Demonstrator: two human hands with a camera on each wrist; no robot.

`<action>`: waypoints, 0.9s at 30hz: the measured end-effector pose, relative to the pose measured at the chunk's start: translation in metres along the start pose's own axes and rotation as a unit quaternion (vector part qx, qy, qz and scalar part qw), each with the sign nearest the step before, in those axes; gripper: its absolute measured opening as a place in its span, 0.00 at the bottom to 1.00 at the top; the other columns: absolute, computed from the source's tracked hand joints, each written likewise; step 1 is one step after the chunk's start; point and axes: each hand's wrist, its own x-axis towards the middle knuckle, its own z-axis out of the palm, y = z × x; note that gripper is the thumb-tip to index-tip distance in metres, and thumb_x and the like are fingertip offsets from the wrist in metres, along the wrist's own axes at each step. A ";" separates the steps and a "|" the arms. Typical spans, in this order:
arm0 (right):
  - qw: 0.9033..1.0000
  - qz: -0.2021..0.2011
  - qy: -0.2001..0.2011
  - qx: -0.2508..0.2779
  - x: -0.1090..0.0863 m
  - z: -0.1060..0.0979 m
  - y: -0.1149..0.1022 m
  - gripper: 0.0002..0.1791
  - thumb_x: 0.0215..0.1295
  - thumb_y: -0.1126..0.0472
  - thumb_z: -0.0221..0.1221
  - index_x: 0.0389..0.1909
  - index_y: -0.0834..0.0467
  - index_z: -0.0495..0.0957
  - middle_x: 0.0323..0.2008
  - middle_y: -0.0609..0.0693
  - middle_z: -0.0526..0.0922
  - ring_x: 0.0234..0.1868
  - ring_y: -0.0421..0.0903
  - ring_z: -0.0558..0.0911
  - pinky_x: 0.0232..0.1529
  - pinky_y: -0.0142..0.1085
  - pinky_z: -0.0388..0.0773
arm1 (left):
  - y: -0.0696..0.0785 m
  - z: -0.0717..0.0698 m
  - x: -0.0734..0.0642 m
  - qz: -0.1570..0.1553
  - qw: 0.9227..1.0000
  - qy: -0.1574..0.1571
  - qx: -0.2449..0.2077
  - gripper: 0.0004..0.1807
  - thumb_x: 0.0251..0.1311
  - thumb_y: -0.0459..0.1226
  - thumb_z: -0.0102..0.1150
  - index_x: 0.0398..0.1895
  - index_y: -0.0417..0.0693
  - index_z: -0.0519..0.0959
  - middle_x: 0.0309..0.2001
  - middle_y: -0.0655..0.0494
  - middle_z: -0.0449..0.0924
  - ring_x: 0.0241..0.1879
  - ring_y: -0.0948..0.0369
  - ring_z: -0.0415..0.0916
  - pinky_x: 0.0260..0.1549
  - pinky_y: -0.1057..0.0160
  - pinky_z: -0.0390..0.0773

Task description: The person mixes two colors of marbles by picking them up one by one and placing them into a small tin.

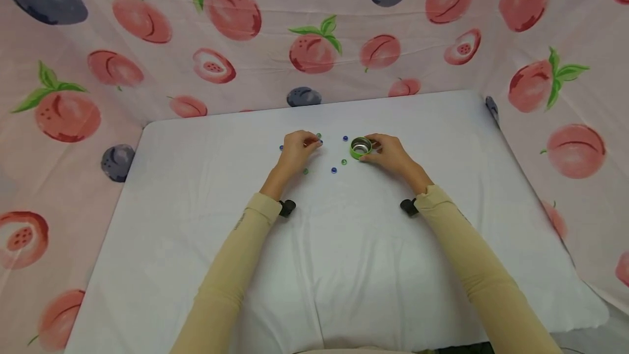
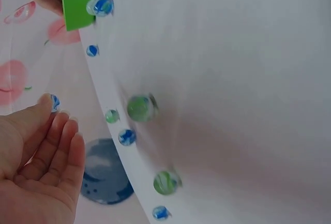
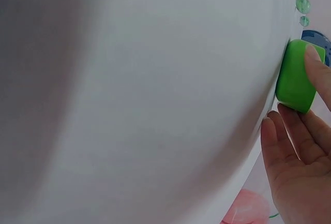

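Note:
My left hand (image 1: 295, 152) pinches a blue-and-clear glass marble (image 2: 56, 103) between thumb and forefinger, raised over the white-covered table. The other fingers curve loosely beneath it in the left wrist view. On the right, my right hand (image 1: 392, 154) grips a small green cup (image 3: 296, 76) with a shiny metal inside, thumb on one side and fingers on the other. The cup stands upright on the cloth. Between and around the hands lie several marbles, among them a blue marble (image 1: 345, 138), a green marble (image 1: 344, 162) and another blue marble (image 1: 334, 170).
More marbles lie near the left hand: a green marble (image 1: 306, 171) on its near side and a blue marble (image 1: 282, 147) to its left. White cloth (image 1: 363, 266) covers the table. A fruit-print curtain (image 1: 275, 81) hangs behind and along both sides.

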 end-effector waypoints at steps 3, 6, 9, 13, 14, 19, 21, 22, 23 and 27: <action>1.000 0.001 -0.001 0.002 -0.001 0.000 0.000 0.34 0.68 0.62 0.72 0.70 0.70 0.72 0.62 0.68 0.80 0.62 0.63 0.79 0.65 0.53 0.77 | 0.004 0.006 0.004 0.013 1.000 0.001 -0.004 0.11 0.72 0.32 0.65 0.49 0.31 0.87 0.48 0.37 0.88 0.48 0.46 0.84 0.51 0.52 0.83; 1.000 0.003 -0.002 0.003 -0.001 0.000 -0.001 0.35 0.68 0.61 0.72 0.71 0.69 0.72 0.62 0.68 0.80 0.62 0.63 0.78 0.65 0.53 0.77 | 0.008 0.014 0.007 0.020 1.000 -0.001 -0.005 0.11 0.71 0.32 0.66 0.49 0.31 0.87 0.47 0.38 0.88 0.47 0.46 0.85 0.50 0.53 0.83; 1.000 0.005 -0.003 0.000 0.000 0.000 -0.001 0.34 0.68 0.61 0.72 0.71 0.69 0.72 0.62 0.68 0.80 0.61 0.62 0.78 0.65 0.52 0.77 | 0.013 0.022 0.010 0.015 1.000 -0.012 -0.008 0.11 0.72 0.32 0.65 0.50 0.32 0.87 0.47 0.39 0.88 0.48 0.47 0.84 0.51 0.54 0.83; 1.000 0.002 0.000 -0.002 0.001 0.000 0.000 0.34 0.68 0.60 0.72 0.70 0.69 0.73 0.62 0.67 0.80 0.61 0.62 0.79 0.64 0.52 0.77 | 0.021 0.033 0.013 0.008 1.000 -0.027 -0.008 0.12 0.73 0.33 0.64 0.51 0.33 0.87 0.48 0.41 0.88 0.48 0.49 0.83 0.50 0.56 0.83; 1.000 0.001 0.001 -0.002 0.001 0.000 0.001 0.34 0.68 0.60 0.72 0.70 0.69 0.73 0.62 0.67 0.80 0.61 0.62 0.79 0.64 0.53 0.77 | 0.022 0.036 0.014 0.009 1.000 -0.028 -0.008 0.12 0.73 0.33 0.64 0.51 0.33 0.87 0.48 0.41 0.88 0.48 0.50 0.83 0.50 0.56 0.83; 1.000 -0.009 0.005 0.000 0.000 -0.001 0.001 0.34 0.67 0.61 0.72 0.69 0.70 0.73 0.61 0.68 0.81 0.61 0.62 0.80 0.63 0.52 0.78 | 0.026 0.050 0.018 0.019 0.999 -0.026 -0.002 0.11 0.73 0.33 0.65 0.51 0.33 0.87 0.47 0.42 0.88 0.47 0.50 0.83 0.51 0.57 0.81; 1.000 -0.011 0.007 0.001 0.000 -0.001 0.001 0.33 0.67 0.61 0.72 0.69 0.70 0.74 0.61 0.67 0.81 0.61 0.62 0.80 0.63 0.52 0.78 | 0.027 0.055 0.018 0.027 0.999 -0.022 -0.001 0.11 0.73 0.33 0.65 0.50 0.33 0.87 0.47 0.41 0.88 0.46 0.50 0.83 0.51 0.57 0.81; 1.000 -0.012 0.008 0.002 0.000 -0.001 0.001 0.33 0.67 0.61 0.73 0.69 0.69 0.74 0.60 0.67 0.82 0.61 0.62 0.80 0.63 0.52 0.79 | 0.028 0.057 0.019 0.030 0.999 -0.021 -0.002 0.11 0.73 0.32 0.64 0.50 0.32 0.87 0.46 0.41 0.88 0.46 0.50 0.83 0.50 0.57 0.81; 1.000 -0.012 0.009 0.002 0.000 0.000 0.002 0.33 0.67 0.61 0.73 0.69 0.69 0.74 0.60 0.67 0.82 0.61 0.62 0.80 0.63 0.52 0.79 | 0.029 0.060 0.019 0.034 0.999 -0.020 -0.003 0.11 0.72 0.33 0.65 0.50 0.32 0.87 0.46 0.41 0.88 0.46 0.50 0.83 0.50 0.57 0.81; 1.000 -0.015 0.011 0.004 0.000 0.000 0.003 0.32 0.67 0.62 0.73 0.68 0.69 0.75 0.60 0.66 0.82 0.61 0.62 0.80 0.62 0.53 0.79 | 0.032 0.068 0.019 0.037 0.999 -0.023 -0.012 0.12 0.72 0.33 0.65 0.50 0.31 0.86 0.45 0.40 0.87 0.45 0.51 0.83 0.46 0.58 0.82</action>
